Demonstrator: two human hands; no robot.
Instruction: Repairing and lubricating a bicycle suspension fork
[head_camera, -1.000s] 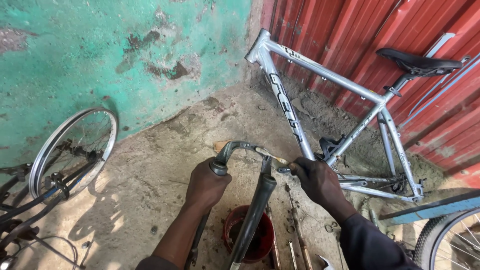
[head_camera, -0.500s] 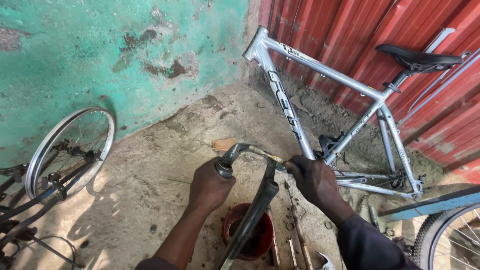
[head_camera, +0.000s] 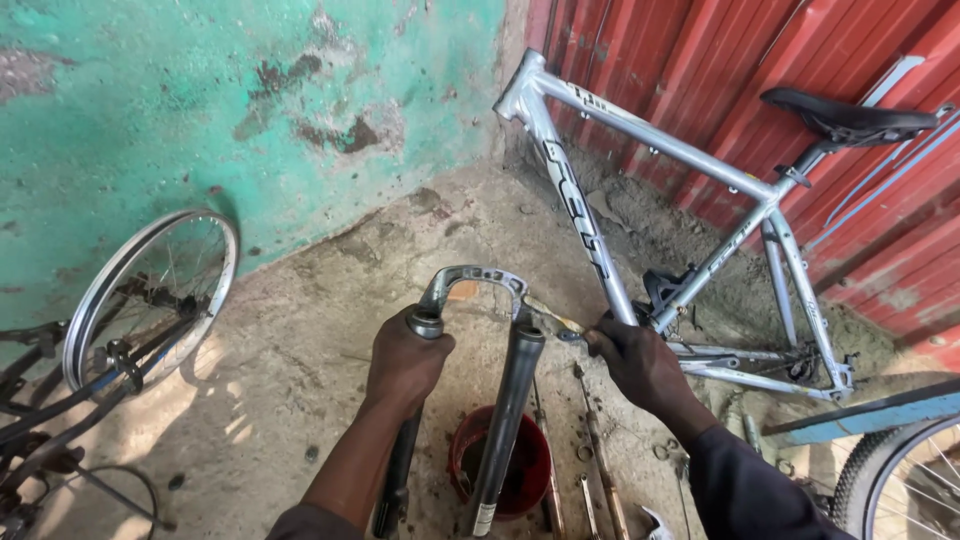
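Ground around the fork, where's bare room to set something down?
Bare concrete lies between the wheel rim and the left hand, up to the green wall. Crowded: by the red tub, tools and silver frame.

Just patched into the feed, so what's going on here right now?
A person is working on a bicycle suspension fork, held upright over a red bucket on the concrete floor. The left hand grips one fork leg near its top, while the right hand holds a small tool to the other leg's top. A silver bike frame leans against the red corrugated wall.
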